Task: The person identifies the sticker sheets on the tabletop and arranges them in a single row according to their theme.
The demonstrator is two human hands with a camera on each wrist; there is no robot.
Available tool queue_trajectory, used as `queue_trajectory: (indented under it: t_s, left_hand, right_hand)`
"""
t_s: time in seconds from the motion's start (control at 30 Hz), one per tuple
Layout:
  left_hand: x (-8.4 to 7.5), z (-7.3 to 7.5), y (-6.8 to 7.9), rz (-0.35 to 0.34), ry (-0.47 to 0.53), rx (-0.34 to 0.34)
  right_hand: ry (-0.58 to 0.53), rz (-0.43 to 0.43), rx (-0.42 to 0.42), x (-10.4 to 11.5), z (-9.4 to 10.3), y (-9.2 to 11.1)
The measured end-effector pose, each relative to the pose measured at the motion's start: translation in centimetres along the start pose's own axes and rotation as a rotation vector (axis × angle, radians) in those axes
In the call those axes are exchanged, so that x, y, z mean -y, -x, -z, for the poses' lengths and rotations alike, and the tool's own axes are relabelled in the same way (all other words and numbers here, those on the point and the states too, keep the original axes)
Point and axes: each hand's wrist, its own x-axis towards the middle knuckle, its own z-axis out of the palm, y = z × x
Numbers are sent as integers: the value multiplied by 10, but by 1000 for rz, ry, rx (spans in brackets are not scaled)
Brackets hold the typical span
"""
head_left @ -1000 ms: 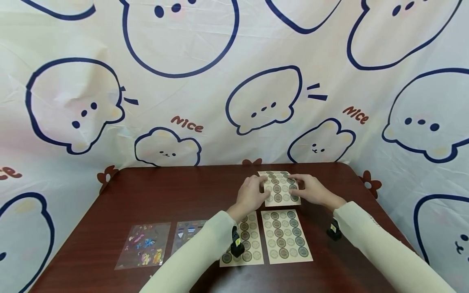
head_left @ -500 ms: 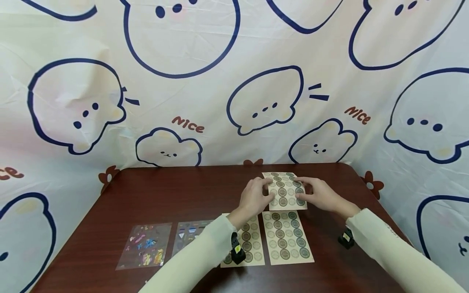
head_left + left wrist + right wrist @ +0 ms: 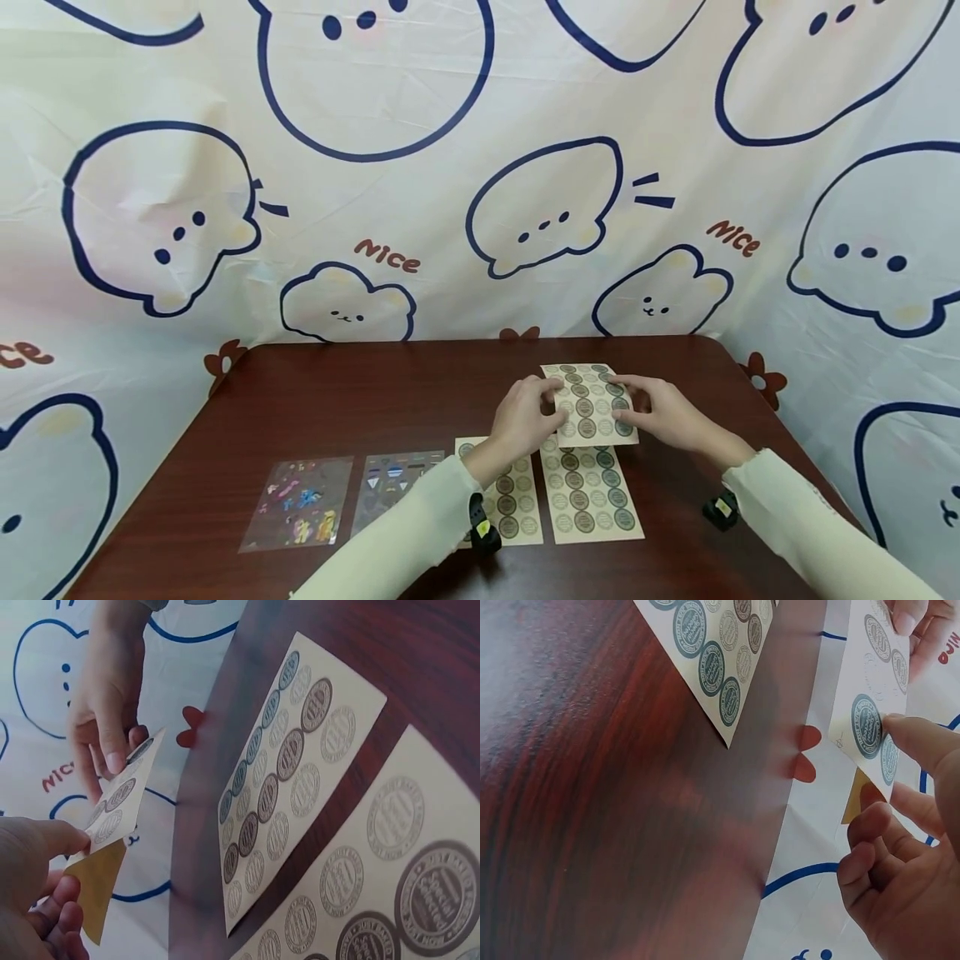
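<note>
Both hands hold one cream sheet of round stickers (image 3: 592, 421) at the far right of the table. The left hand (image 3: 525, 417) pinches its left edge between thumb and fingers; the right hand (image 3: 663, 412) pinches the opposite edge. In the left wrist view the held sheet (image 3: 124, 795) is raised off the table, and a yellow-brown piece (image 3: 97, 889) shows beneath it. Below it in the head view lies a matching sticker sheet (image 3: 592, 500), its top edge covered by the held one. Another sticker sheet (image 3: 521, 504) lies to the left, partly hidden by the left forearm.
Two clear sticker sheets lie further left: one with colourful pony figures (image 3: 303, 504), the other (image 3: 390, 483) partly behind the left sleeve. The dark red-brown table (image 3: 375, 392) ends at a cartoon-print curtain (image 3: 442, 300) at the back and sides.
Both hands have moved right and nearer with the held sheet. It now overlaps the top of the sheet below it. The grips look the same.
</note>
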Motion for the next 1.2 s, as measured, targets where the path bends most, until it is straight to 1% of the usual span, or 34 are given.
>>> queue_trajectory:
  t_s: [0.13, 0.3, 0.4, 0.53, 0.63, 0.77, 0.97, 1.2]
  left_hand:
    - [-5, -2, 4, -15, 12, 2]
    - [-10, -5, 8, -17, 31, 18]
    - [-11, -6, 8, -18, 34, 19]
    - [-13, -6, 6, -35, 45, -4]
    - [-14, -8, 7, -38, 62, 1]
    - [-14, -13, 12, -31, 78, 29]
    - [-15, -20, 18, -49, 80, 21]
    - [-19, -29, 25, -40, 61, 41]
  right_hand:
    - [9, -1, -9, -1, 3, 7]
    - [0, 1, -14, -2, 8, 13]
    - [-5, 12, -22, -3, 9, 15]
    - [-9, 40, -54, -6, 9, 15]
    - [-19, 51, -64, -8, 8, 17]
    - [-31, 46, -52, -12, 4, 24]
    - [-19, 25, -54, -14, 3, 32]
    - [-9, 5, -49, -17, 5, 42]
